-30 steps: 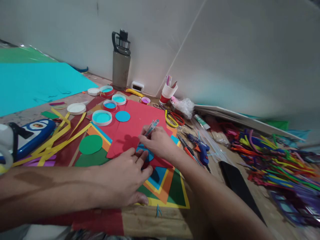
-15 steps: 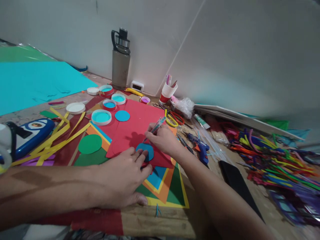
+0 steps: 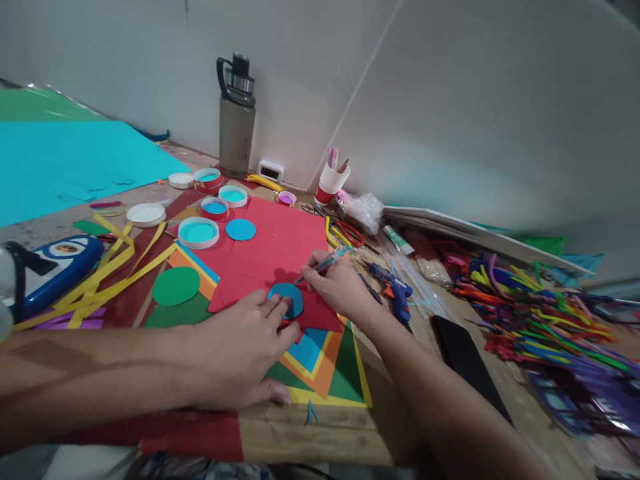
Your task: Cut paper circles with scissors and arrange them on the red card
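Observation:
My left hand point(image 3: 240, 350) lies flat on the table, its fingertips pressing on a blue paper disc point(image 3: 287, 297) that sits on a red paper sheet point(image 3: 273, 250). My right hand point(image 3: 340, 287) is closed around a clear pen point(image 3: 325, 262), whose tip meets the red sheet at the disc's upper right edge. Under the red sheet lie stacked sheets of blue, yellow, orange and green paper point(image 3: 325, 373).
Another blue disc point(image 3: 241, 229), a green disc point(image 3: 176, 285), several white lids point(image 3: 198, 233), yellow paper strips point(image 3: 100, 273), a grey bottle point(image 3: 236, 120), a cup of pens point(image 3: 331, 180), scissors point(image 3: 343, 233), a blue glue gun point(image 3: 397, 293), a black phone point(image 3: 467, 363) and heaped pipe cleaners point(image 3: 545, 320) lie around.
My right hand with the pen has moved right and away from the blue disc's top, uncovering the disc; the pen now leans lower. My left hand kept pressing the disc.

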Demonstrator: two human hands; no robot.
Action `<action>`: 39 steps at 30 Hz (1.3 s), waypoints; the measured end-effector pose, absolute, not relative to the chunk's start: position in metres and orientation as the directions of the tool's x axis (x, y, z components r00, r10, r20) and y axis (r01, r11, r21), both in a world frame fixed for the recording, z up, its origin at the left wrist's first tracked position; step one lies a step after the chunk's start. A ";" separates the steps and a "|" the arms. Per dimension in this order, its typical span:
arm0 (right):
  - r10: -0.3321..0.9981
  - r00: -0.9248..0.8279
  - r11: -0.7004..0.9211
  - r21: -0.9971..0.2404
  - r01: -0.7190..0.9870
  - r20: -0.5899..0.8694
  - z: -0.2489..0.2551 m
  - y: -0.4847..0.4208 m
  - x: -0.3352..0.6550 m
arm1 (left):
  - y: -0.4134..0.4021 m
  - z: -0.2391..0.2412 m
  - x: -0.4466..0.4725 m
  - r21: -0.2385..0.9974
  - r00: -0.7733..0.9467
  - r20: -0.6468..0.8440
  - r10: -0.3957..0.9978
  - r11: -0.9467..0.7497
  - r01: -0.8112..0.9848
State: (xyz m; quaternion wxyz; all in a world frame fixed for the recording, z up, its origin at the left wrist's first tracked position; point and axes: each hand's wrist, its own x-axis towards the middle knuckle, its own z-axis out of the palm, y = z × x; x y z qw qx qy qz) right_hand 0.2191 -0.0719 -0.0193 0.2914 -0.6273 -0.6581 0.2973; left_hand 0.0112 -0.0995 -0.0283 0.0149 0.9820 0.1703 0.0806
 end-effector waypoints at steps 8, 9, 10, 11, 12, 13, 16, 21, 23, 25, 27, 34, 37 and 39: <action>1.000 -0.007 0.024 -0.743 0.669 0.027 -0.021 -0.086 0.224 | -0.100 -0.026 0.012 0.047 0.929 0.168 0.329 -0.944 0.326; 1.000 -0.001 0.022 -0.736 0.676 0.029 -0.021 -0.088 0.225 | -0.100 -0.026 0.012 0.043 0.930 0.164 0.328 -0.945 0.325; 0.999 0.002 0.023 -0.727 0.686 0.034 -0.021 -0.090 0.225 | -0.100 -0.026 0.012 0.041 0.931 0.160 0.328 -0.945 0.325; 0.999 0.006 0.025 -0.715 0.699 0.041 -0.021 -0.092 0.226 | -0.100 -0.027 0.012 0.043 0.931 0.160 0.329 -0.944 0.326; 0.999 0.006 0.029 -0.701 0.712 0.048 -0.020 -0.094 0.226 | -0.101 -0.027 0.012 0.048 0.930 0.163 0.330 -0.944 0.326; 0.998 0.003 0.036 -0.689 0.724 0.055 -0.019 -0.096 0.227 | -0.101 -0.028 0.011 0.056 0.929 0.167 0.332 -0.943 0.327; 0.997 -0.005 0.057 -0.665 0.744 0.080 -0.013 -0.099 0.226 | -0.103 -0.031 0.010 0.068 0.925 0.184 0.332 -0.943 0.325; 0.986 -0.022 0.127 -0.661 0.740 0.164 -0.006 -0.092 0.217 | -0.105 -0.034 0.008 0.041 0.932 0.194 0.307 -0.952 0.305; 0.982 -0.042 0.158 -0.671 0.724 0.186 -0.007 -0.088 0.210 | -0.105 -0.035 0.008 0.033 0.933 0.195 0.303 -0.953 0.302; 0.977 -0.069 0.186 -0.651 0.736 0.202 -0.007 -0.084 0.201 | -0.106 -0.036 0.008 0.022 0.932 0.196 0.305 -0.951 0.307; 0.973 -0.102 0.210 -0.611 0.763 0.207 -0.006 -0.082 0.193 | -0.107 -0.038 0.008 -0.006 0.933 0.196 0.301 -0.951 0.308; 0.971 -0.176 0.235 -0.530 0.815 0.159 -0.002 -0.076 0.175 | -0.108 -0.038 0.006 -0.093 0.944 0.195 0.265 -0.954 0.286; 0.969 -0.203 0.247 -0.503 0.828 0.141 -0.002 -0.071 0.171 | -0.109 -0.037 0.006 -0.109 0.950 0.163 0.268 -0.952 0.287; 0.971 -0.212 0.240 -0.493 0.836 0.114 -0.001 -0.068 0.168 | -0.108 -0.037 0.007 -0.099 0.951 0.140 0.275 -0.952 0.290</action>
